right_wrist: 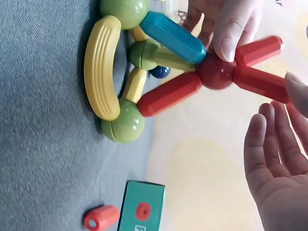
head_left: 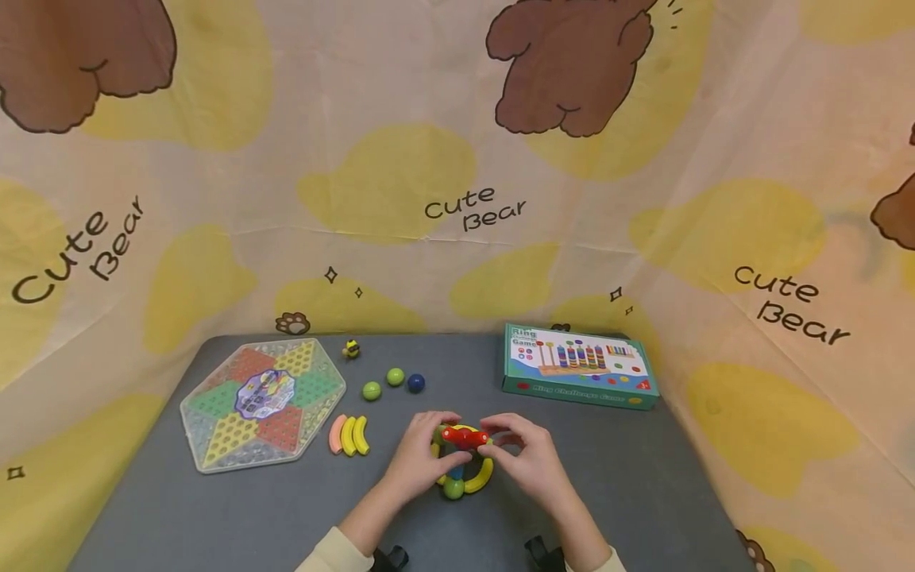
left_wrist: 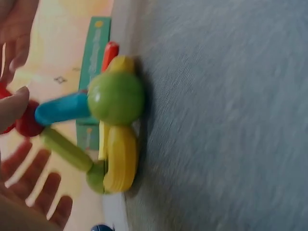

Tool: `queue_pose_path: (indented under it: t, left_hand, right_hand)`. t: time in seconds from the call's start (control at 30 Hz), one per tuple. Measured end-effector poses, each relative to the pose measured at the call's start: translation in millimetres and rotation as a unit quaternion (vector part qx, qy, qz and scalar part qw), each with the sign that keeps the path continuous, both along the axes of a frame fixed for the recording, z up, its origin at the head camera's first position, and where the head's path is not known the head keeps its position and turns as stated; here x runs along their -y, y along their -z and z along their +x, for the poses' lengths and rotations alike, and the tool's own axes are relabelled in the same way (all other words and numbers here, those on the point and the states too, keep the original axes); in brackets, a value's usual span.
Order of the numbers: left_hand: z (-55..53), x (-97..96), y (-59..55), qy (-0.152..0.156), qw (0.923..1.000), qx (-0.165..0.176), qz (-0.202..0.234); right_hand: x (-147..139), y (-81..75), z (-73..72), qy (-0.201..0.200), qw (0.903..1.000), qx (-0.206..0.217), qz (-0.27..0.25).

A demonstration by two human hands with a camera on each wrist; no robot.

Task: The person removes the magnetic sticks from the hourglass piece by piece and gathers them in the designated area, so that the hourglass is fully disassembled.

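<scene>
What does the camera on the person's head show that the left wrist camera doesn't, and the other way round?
Only the head view: the hexagonal game board, the bee figure and the row of three curved pieces.
Only the left wrist view: a loose red stick, partly hidden behind the ball-and-stick build.
Both: that build, the green box, the dark blue ball, the left hand and the right hand.

We count two hands (head_left: 420, 453) and, joined together, three green balls (right_wrist: 124, 122), one red ball (right_wrist: 216, 71), three yellow curved sticks (right_wrist: 102, 67), three red rods (right_wrist: 173, 94), one blue rod (right_wrist: 174, 37) and one light green rod (right_wrist: 172, 58). Loose, we see two green balls, one dark blue ball (head_left: 416, 384), two yellow curved sticks, one pink curved stick (head_left: 337, 434), one red rod, one bee figure (head_left: 351, 349), one hexagonal board (head_left: 314, 388) and one game box (head_left: 582, 365).
</scene>
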State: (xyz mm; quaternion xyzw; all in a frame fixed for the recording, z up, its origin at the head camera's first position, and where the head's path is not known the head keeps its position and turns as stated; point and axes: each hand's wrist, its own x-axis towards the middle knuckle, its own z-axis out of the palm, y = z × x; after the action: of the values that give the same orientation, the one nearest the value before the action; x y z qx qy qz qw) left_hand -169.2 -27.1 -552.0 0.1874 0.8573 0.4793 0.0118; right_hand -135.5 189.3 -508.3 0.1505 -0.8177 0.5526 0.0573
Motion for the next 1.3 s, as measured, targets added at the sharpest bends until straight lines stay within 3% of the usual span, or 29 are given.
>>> queue_pose_path:
  t: [0.1, 0.23, 0.37, 0.47, 0.73, 1.0, 1.23, 1.3]
  left_hand:
    - [-3.1, 6.3, -0.4, 0.024, 0.9991, 0.016, 0.03]
    - [-5.3, 8.4, 1.9, 0.046, 0.9983, 0.009, 0.035]
    - [-4.6, 8.4, 5.2, 0.058, 0.998, -0.004, 0.026]
    - [-4.6, 8.4, 6.8, 0.062, 0.9978, -0.014, 0.017]
    - [-2.6, 8.2, 6.0, 0.049, 0.9988, -0.008, 0.005]
    - [-2.8, 6.3, 4.4, 0.051, 0.9983, -0.027, -0.009]
    - [-2.3, 5.9, 5.9, 0.054, 0.9979, -0.035, -0.012]
    - [-1.8, 5.5, 6.7, 0.056, 0.9978, -0.033, -0.011]
  right_hand:
    - [5, -1.5, 0.2, 0.008, 0.9999, 0.012, -0.003]
    - [11, -14.3, 4.0, 0.004, 1.0, 0.009, 0.0]
    - [13, -5.8, 0.3, 0.001, 1.0, 0.001, 0.002]
    - [12, 7.5, -5.2, 0.015, 0.9998, 0.014, 0.007]
    - [12, 6.8, -6.8, 0.064, 0.9967, 0.04, 0.029]
    - [14, 13.8, -3.2, 0.104, 0.989, 0.086, -0.06]
    - [17, 22.4, 0.2, 0.14, 0.9807, 0.084, -0.107]
    - [15, 23.2, 0.5, 0.157, 0.9736, 0.098, -0.134]
